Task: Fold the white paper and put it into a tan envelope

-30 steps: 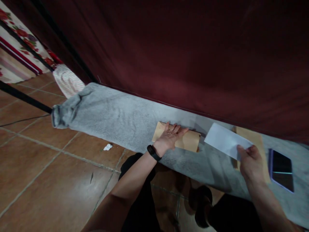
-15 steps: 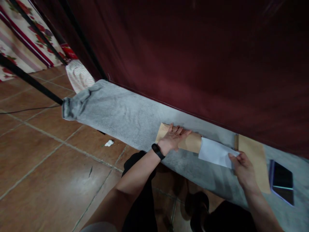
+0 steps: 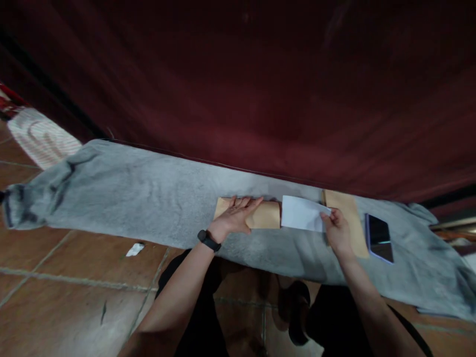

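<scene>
A brown paper envelope lies lengthwise on the grey cloth, and my left hand rests on it with fingers spread. Just off the envelope's right end is a folded-looking white sheet of paper. My right hand pinches that sheet at its right end between thumb and fingers. The paper's left edge sits close to the envelope's right end; whether they touch I cannot tell. Beyond my right hand more brown envelopes lie on the cloth, partly covered by the hand.
The grey cloth covers a long narrow surface before a dark red curtain. A phone lies at the right. On the tiled floor is a white scrap. A striped cloth is at the far left.
The view has turned to the right. A gap now shows between the white paper and the envelope, where they met or overlapped before. My left hand stays on the envelope.
</scene>
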A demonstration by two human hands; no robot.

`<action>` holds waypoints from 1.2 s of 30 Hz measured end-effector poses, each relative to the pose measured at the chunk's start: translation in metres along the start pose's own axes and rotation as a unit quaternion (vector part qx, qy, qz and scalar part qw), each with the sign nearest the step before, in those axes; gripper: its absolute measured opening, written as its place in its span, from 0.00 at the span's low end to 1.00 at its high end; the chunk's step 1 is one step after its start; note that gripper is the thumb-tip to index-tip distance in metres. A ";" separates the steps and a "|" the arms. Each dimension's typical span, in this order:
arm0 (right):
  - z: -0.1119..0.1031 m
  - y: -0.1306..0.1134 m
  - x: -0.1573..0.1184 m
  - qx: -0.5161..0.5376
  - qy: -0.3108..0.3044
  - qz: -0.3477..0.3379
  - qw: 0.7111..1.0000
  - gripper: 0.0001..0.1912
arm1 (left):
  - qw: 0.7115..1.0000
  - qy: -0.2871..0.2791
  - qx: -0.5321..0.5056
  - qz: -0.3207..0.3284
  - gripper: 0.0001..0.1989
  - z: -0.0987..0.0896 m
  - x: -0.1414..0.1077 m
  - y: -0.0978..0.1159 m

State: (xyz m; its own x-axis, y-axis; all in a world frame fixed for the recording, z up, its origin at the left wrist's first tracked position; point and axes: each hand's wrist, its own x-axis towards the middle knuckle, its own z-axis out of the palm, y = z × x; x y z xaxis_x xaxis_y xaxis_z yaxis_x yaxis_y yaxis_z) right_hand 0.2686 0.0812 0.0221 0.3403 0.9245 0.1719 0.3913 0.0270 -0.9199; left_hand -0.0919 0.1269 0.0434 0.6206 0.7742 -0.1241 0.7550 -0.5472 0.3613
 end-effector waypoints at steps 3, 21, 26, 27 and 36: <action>0.004 -0.002 0.000 0.058 0.012 0.015 0.998 0.19 | 1.000 0.000 -0.014 -0.012 0.61 -0.002 0.002 0.002; 0.003 -0.006 0.006 0.014 -0.044 -0.009 0.999 0.20 | 0.998 0.048 0.022 -0.038 0.61 -0.003 0.008 0.012; 0.017 -0.004 0.002 0.095 -0.062 0.046 0.993 0.20 | 0.998 0.054 0.015 -0.007 0.62 0.001 0.011 0.011; 0.021 -0.005 0.001 0.105 -0.070 0.058 0.990 0.19 | 0.998 0.054 0.014 0.002 0.62 0.002 0.012 0.012; 0.064 -0.006 -0.020 0.127 -0.044 0.121 0.984 0.13 | 0.997 0.056 0.019 0.051 0.63 0.012 0.027 0.031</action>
State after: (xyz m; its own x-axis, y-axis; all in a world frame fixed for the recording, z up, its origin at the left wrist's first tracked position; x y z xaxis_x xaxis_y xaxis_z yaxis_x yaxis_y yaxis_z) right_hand 0.2045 0.0870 0.0016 0.3181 0.9444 -0.0838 0.0781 -0.1142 -0.9904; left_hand -0.0491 0.1272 0.0399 0.6681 0.7439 0.0161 0.6982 -0.6342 0.3321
